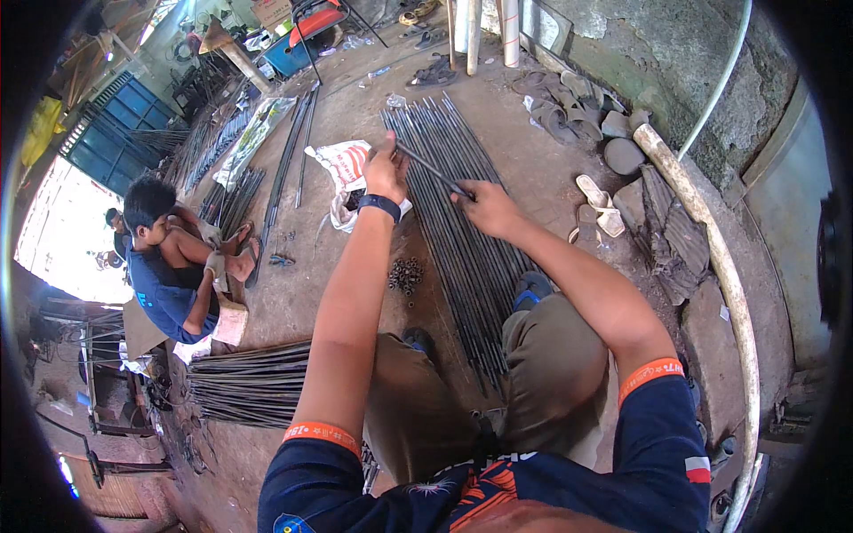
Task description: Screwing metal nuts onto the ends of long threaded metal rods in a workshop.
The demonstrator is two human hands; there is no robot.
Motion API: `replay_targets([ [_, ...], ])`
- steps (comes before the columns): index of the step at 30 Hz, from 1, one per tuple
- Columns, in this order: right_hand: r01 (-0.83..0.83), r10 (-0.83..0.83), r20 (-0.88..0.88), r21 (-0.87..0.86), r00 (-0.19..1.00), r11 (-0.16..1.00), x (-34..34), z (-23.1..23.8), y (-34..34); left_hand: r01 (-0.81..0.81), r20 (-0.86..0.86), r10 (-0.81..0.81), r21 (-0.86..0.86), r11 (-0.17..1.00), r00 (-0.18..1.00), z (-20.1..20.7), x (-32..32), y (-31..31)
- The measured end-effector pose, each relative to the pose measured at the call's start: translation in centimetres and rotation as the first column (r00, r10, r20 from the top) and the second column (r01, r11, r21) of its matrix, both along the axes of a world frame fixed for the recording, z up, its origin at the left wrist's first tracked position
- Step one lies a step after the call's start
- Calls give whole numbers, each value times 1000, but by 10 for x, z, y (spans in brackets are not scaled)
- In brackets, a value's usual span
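A short dark metal rod [430, 165] slants between my two hands above a long row of rods. My left hand [386, 171], with a dark band on its wrist, is closed at the rod's far end; whether it also pinches something small is too fine to see. My right hand [488, 210] grips the near end. Beneath them, many dark metal rods [458, 240] lie side by side on the floor, running between my feet. A small heap of metal nuts or rings [406, 275] sits left of this row. Beyond it is an open white sack [345, 169] with dark pieces inside.
At left a person [169, 258] in a blue shirt sits low, gloved hands near their feet. Another rod bundle [249, 385] lies by my left leg. Sandals [600, 204] and a long pale pole [711, 222] are at right. A red chair [318, 22] stands far back.
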State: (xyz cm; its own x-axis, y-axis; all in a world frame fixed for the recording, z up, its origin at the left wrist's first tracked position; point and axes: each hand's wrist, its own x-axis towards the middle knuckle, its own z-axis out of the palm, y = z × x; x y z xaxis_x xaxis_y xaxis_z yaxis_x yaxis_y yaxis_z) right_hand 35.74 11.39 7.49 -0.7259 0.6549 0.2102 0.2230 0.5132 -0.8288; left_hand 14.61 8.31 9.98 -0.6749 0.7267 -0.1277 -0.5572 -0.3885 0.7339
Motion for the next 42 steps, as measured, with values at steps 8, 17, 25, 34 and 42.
replay_targets([
  [8,-23,23,-10,-5,1000,1000,-2,5,-2,76,-205,-74,1,997,976,-8,-26,-5],
  [17,8,-6,-43,58,999,998,-2,9,-11,-133,-283,68,-218,967,957,18,-13,-7],
  [25,6,-7,10,23,1000,1000,4,15,-9,-234,-384,160,-157,959,910,30,3,-9],
  [34,20,-19,-13,35,1000,999,0,16,-19,-121,-752,-341,-484,867,564,25,-19,-14],
  [42,-7,8,-11,32,1000,999,-1,7,-8,375,-260,-360,9,927,896,15,-20,-21],
])
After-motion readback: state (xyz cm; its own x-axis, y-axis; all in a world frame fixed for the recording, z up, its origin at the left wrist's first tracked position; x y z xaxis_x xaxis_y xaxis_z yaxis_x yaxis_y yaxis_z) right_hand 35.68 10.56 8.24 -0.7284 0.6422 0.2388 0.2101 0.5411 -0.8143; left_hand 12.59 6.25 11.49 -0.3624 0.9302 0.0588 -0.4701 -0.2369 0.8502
